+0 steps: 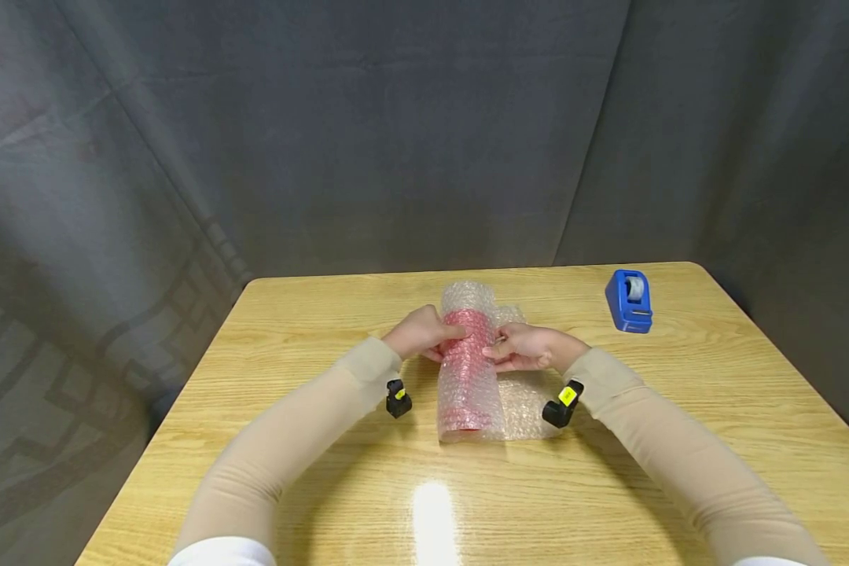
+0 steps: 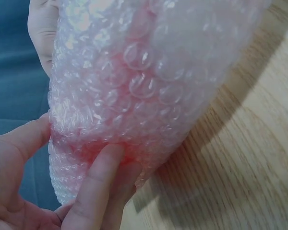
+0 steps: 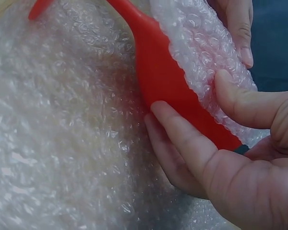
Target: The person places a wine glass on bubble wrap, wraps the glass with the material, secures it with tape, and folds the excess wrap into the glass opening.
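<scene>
A red object with a smooth curved body and a narrower neck lies inside bubble wrap, which is rolled partly around it. My left hand grips the roll from the left side, its thumb on top; in the left wrist view its fingers press into the wrap. From the right, my right hand holds the wrap's edge and the red object, with the thumb on the wrap and the fingers against the red surface in the right wrist view. A dark green bit shows at the object's end.
A flat part of the bubble wrap extends right of the roll on the wooden table. A blue tape dispenser stands at the back right. Grey curtains hang behind and beside the table.
</scene>
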The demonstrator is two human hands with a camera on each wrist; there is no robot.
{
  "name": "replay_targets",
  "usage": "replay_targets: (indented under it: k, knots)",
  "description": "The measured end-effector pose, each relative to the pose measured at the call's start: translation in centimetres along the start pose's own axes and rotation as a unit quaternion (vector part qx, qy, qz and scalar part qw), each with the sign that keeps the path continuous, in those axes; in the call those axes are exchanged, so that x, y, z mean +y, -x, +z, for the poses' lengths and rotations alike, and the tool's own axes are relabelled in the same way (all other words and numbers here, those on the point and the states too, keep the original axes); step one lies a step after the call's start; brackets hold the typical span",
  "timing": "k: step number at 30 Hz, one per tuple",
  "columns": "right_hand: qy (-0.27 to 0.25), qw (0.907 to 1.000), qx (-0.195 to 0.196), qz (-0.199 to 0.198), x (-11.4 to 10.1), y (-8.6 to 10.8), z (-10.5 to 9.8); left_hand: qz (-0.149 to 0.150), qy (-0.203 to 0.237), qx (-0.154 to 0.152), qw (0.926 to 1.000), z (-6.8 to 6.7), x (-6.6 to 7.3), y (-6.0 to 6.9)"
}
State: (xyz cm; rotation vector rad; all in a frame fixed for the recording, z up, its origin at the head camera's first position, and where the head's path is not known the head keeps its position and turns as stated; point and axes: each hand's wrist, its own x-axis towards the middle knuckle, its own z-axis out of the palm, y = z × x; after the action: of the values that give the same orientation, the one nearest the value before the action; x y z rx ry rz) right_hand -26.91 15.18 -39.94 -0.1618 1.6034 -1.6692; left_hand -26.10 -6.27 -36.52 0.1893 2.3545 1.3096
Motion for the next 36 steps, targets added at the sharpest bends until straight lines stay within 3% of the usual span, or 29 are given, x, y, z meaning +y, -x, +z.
replay_targets:
  k: [12, 17, 24, 31, 36]
  knots:
    - [0.02, 0.9998, 0.01, 0.001, 0.0, 0.0, 0.2, -0.007, 0.004, -0.001, 1.0, 0.0, 0.2, 0.2]
    - [0.022, 0.9997, 0.003, -0.005, 0.0, 0.1, 0.2, -0.009, 0.002, -0.02, 0.9998, -0.2, 0.2, 0.1]
    - [0.028, 0.9995, 0.014, -0.005, 0.1, 0.0, 0.2, -0.041, 0.077, -0.047, 0.9951, -0.8, -0.4, -0.5]
    - [0.035, 0.9991, 0.022, 0.0, 0.0, 0.1, 0.2, -0.043, 0.14, -0.058, 0.9876, -1.1, -1.2, -0.6]
    - [0.03, 0.9995, 0.012, 0.002, 0.0, 0.0, -0.1, -0.061, 0.171, -0.06, 0.9814, -1.2, -1.4, -0.6]
